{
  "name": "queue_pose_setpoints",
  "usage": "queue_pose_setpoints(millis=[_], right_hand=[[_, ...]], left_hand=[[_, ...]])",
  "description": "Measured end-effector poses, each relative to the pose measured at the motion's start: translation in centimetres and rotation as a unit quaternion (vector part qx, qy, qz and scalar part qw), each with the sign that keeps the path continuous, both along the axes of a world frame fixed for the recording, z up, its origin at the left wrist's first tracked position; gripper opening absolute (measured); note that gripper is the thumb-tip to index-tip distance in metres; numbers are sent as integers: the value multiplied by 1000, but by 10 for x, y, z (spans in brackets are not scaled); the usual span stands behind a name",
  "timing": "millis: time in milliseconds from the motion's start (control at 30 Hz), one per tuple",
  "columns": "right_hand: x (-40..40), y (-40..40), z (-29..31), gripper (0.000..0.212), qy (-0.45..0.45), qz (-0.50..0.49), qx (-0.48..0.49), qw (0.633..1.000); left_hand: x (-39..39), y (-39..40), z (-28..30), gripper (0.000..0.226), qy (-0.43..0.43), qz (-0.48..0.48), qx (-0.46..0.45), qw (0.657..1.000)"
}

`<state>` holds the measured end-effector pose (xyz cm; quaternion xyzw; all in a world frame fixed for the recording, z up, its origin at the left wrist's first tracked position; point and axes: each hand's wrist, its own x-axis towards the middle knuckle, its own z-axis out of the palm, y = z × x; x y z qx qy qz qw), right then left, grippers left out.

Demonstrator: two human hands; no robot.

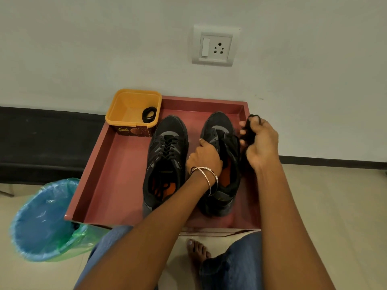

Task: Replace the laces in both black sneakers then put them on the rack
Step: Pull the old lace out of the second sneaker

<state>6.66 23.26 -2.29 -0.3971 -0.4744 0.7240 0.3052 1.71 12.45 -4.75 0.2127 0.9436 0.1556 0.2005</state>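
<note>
Two black sneakers stand side by side on the red-brown top of the rack (pixel 117 174). The left sneaker (pixel 167 155) has its black lace threaded. The right sneaker (pixel 222 130) shows bare eyelets. My left hand (pixel 204 158), with bangles on the wrist, grips the right sneaker at its tongue. My right hand (pixel 260 143) is raised beside that shoe and holds a bunched black lace (pixel 250 130). A second coiled black lace (pixel 149 114) lies in the yellow tub (pixel 125 110) at the rack's far left corner.
A bin lined with a blue and green bag (pixel 46 218) stands on the floor left of the rack. My knees in jeans and a bare foot (pixel 196 252) are in front. A wall socket (pixel 215 47) is above.
</note>
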Motion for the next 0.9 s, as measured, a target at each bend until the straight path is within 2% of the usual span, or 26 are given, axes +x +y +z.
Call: queue_pose_setpoints(millis=[67,133,333,433,500,567,633,667,733,767,833,867,900], right_hand=[[3,-2,0,12,-176,29,125,976],[7,-5,1,14,-286,88,187,936],[16,-2,22,23,-417,213,308,828],[18,2,27,21,-453,240,312,800],[19,1,28,16,-467,201,331,795],[20,1,25,9,-459,157,367,794],[20,1,23,7,-449,106,413,785],[20,1,24,5,-444,73,436,780],[22,1,31,9,-428,18,461,777],[23,0,36,14,-412,21,450,792],[24,-7,46,25,-368,118,351,853],[25,-13,49,30,-359,192,285,868],[25,-21,48,33,-377,266,246,853]], left_hand=[[2,-2,1,84,-3,5,-3,1000],[2,-4,1,84,-6,14,-1,1000],[-4,-12,5,79,-19,21,17,999],[-11,-13,6,71,-62,28,35,997],[-19,-11,12,61,-112,6,49,992],[-28,-10,18,42,-153,-24,83,984],[-34,-10,26,15,-175,-9,170,970],[-37,-11,28,13,-169,5,215,962],[-42,-12,28,29,-91,24,276,957],[-44,-12,26,30,-44,15,284,958],[-45,-11,21,29,9,-38,262,964],[-45,-8,18,28,20,-71,241,968],[-46,-6,15,26,28,-100,221,970]])
